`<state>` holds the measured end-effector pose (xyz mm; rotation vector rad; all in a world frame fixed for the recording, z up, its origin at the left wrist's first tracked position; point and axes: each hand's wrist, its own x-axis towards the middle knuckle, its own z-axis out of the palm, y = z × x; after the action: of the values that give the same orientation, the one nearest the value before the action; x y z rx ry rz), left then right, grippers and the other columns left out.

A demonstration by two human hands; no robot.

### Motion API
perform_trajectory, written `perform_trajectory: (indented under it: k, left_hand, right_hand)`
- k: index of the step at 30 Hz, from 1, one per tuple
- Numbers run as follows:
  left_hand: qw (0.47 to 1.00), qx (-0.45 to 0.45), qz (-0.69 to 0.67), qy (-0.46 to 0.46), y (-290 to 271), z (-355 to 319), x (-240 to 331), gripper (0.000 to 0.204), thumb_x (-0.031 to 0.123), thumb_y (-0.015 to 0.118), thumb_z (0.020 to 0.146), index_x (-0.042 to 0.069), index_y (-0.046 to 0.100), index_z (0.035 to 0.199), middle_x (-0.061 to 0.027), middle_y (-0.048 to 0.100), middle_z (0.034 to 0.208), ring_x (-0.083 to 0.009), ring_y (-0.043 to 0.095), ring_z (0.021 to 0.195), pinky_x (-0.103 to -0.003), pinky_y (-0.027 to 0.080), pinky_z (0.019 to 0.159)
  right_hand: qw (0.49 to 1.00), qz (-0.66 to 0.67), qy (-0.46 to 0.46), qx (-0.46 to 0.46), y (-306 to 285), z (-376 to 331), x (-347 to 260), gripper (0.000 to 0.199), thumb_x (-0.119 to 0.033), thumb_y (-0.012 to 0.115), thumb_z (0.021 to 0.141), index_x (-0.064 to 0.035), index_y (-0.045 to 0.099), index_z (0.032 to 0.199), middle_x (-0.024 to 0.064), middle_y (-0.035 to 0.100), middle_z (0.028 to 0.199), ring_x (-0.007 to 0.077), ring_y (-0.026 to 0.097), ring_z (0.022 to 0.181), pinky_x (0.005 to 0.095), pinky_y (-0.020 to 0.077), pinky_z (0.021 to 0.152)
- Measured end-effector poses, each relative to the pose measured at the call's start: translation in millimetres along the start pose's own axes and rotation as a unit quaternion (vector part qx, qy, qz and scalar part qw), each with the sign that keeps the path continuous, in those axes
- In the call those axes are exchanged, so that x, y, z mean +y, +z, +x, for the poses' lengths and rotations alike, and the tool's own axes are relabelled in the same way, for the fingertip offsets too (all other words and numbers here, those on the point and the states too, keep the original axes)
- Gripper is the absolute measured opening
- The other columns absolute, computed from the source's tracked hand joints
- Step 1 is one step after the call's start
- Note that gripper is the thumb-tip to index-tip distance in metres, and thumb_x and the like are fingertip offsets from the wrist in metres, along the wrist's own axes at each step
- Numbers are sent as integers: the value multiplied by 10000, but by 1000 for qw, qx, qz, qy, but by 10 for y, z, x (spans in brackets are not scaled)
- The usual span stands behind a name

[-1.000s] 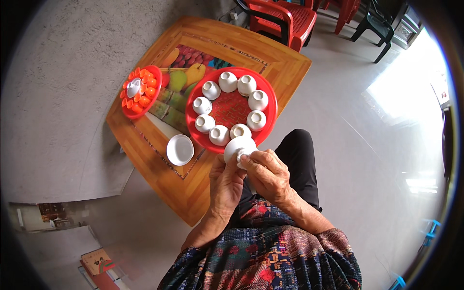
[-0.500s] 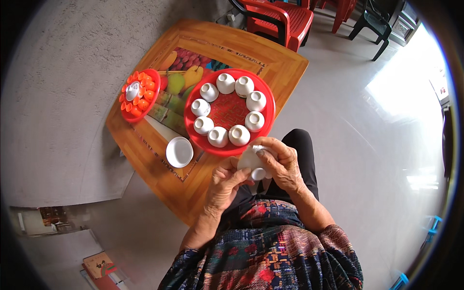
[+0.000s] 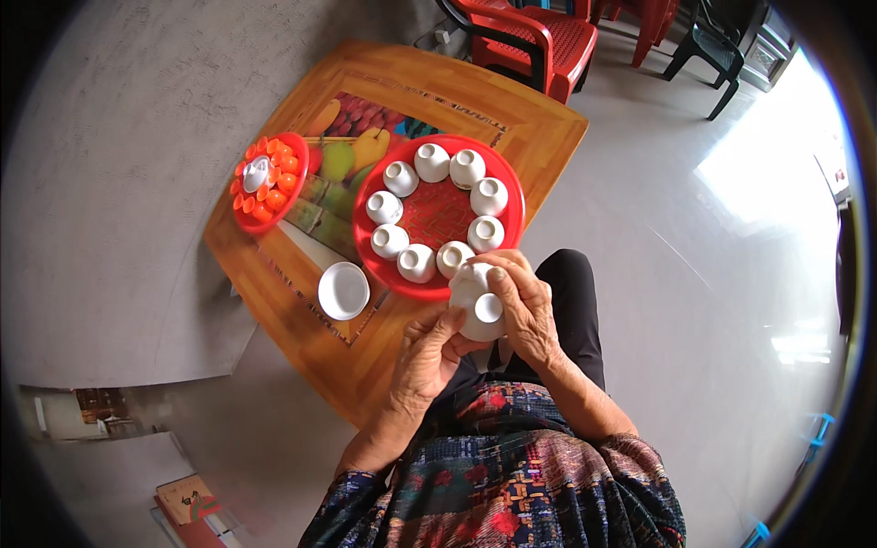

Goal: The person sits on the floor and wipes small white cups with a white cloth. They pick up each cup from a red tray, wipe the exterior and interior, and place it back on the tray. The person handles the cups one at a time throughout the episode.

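My left hand grips the lower left edge of a white cup, thumb on top. The cup is tilted with its round foot facing up, above my lap at the tray's near edge. My right hand closes on the cup's right side, its fingers bent over the upper part. A small white patch under the right fingertips could be a cloth or part of the cup; I cannot tell. Several white cups stand upside down in a ring on a round red tray. The right hand partly covers the nearest of them.
A white bowl stands on the wooden table, left of my hands. Farther left, a small red tray holds orange cups around a white lidded pot. Red chairs and a dark chair stand beyond the table.
The cup in my hands has turned, so its foot now faces up more fully. My right hand has shifted slightly left and drawn its fingers over the cup's upper edge.
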<state>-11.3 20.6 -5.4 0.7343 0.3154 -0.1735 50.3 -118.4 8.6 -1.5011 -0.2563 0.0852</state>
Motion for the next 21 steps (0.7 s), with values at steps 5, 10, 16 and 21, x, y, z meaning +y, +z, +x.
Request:
perform_trajectory:
  k: [5,10,16,21]
  left_hand:
    - [998,48,-35,19,170,11,-18,277,190,555,910,-4,582,1105,-126,617,1083,-252,628,968,-399,542,859]
    - [993,53,-88,51,174,60,-84,340,226,526,928,4,518,1185,-108,570,1174,-216,575,1063,-352,493,923]
    - [989,76,-119,46,134,101,-124,260,232,503,942,52,539,1126,-61,592,1040,-141,586,910,-283,496,848]
    - [987,28,-160,13,62,34,-193,359,274,531,925,31,500,1187,-69,589,1094,-161,585,979,-276,496,853]
  right_hand:
    - [994,-76,-61,47,61,-122,38,278,-140,466,932,-35,554,1174,142,477,1114,267,511,1033,325,414,875]
    - [966,-183,-143,111,159,-214,148,394,21,591,803,-30,549,1192,189,472,1071,310,505,968,371,448,809]
    - [901,-280,-321,87,259,-296,158,396,4,717,611,-63,659,997,100,534,959,254,523,849,351,451,709]
    - [942,-202,-243,117,164,-253,118,273,67,672,655,-54,647,898,91,535,882,233,565,802,321,482,667]
